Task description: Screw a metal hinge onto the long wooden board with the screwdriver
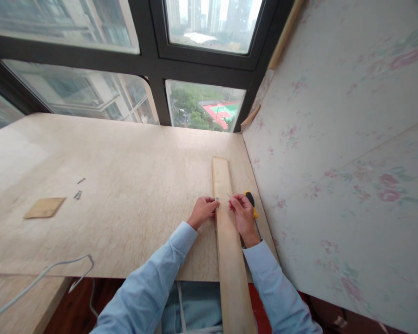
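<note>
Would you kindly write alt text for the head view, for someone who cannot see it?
A person's left hand holds a small metal piece against a long wooden board, while the right hand pinches a thin object. A yellow-and-black tool lies by the right hand, on a pale surface near windows.

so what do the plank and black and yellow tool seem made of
Plank: probably bare wood, pale and matt, faintly mottled. Black and yellow tool: handle likely smooth plastic or rubber, in solid colours; the thin, straight shaft suggests metal.

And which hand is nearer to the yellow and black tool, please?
The right hand: it is beside the tool; the left hand is farther, at the left edge of the board.
</note>
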The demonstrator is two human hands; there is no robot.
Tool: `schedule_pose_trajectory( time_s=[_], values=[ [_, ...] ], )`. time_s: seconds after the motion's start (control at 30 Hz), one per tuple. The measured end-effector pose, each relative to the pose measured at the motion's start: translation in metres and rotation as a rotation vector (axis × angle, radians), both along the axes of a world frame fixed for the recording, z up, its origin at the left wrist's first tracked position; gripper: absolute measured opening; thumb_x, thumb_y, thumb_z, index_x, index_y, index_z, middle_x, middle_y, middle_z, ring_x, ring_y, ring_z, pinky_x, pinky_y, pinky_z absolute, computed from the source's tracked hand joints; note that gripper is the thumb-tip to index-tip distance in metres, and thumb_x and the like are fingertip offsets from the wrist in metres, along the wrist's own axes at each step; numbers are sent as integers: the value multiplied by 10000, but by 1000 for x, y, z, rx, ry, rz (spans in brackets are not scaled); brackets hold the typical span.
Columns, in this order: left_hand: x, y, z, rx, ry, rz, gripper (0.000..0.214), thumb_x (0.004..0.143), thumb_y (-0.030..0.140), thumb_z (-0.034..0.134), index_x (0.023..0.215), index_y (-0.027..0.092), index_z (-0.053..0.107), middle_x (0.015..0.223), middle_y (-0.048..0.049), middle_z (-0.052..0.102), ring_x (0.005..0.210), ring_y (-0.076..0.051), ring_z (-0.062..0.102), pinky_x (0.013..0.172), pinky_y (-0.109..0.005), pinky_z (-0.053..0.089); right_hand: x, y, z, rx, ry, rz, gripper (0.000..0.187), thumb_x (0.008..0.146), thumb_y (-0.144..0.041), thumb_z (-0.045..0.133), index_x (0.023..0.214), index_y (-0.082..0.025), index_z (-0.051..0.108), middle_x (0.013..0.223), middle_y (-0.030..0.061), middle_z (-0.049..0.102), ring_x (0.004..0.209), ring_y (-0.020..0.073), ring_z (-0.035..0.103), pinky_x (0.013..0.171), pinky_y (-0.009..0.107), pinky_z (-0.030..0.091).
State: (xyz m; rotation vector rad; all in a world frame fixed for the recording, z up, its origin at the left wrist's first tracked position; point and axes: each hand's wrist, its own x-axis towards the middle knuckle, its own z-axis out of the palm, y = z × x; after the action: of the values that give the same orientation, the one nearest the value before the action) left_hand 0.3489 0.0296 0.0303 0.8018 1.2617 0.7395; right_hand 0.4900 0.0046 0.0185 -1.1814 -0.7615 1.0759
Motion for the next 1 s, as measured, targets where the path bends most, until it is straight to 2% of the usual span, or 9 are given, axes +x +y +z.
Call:
schedule_pose_trajectory(
  time_s=[0.1,0.3,0.47,0.57,0.8,1.0],
  values=[
    [0,-1,-1,11,-9,5,49,767,159,672,772,110,674,731,-53,679,621,-133,633,555,-222,502,2,2,3,5,-49,26,227,715,-379,766,802,-209,642,697,-25,616,603,112,548,611,252,461],
    [-1,-3,0,16,-8,-13,78,773,184,674,800,110,679,739,-58,685,638,-144,639,538,-214,496,10,21,11,71,-304,108,204,749,-397,743,817,-212,692,744,13,672,665,157,584,643,292,491],
    [-1,-3,0,20,-3,2,103,761,194,696,824,113,691,797,-74,707,692,-162,662,571,-230,517,12,32,11,181,-553,217,164,845,-385,677,882,-246,758,892,51,727,842,216,648,764,354,520],
    [-1,-3,-2,27,4,4,106,760,201,696,822,115,689,783,-69,700,686,-165,660,582,-249,525,9,30,9,242,-648,278,165,882,-372,648,911,-273,778,903,51,714,886,226,650,807,371,524],
    [0,-4,-8,51,0,-4,160,785,253,682,862,113,694,815,-76,699,695,-169,661,571,-249,523,2,25,4,314,-726,372,216,931,-303,580,990,-297,788,937,58,696,891,215,649,817,359,529],
    [0,-5,-10,50,-23,11,204,760,294,724,855,117,691,820,-75,701,682,-168,657,564,-248,509,3,25,2,315,-763,363,234,931,-291,565,1009,-292,785,946,68,703,906,220,645,823,362,521]
  ],
)
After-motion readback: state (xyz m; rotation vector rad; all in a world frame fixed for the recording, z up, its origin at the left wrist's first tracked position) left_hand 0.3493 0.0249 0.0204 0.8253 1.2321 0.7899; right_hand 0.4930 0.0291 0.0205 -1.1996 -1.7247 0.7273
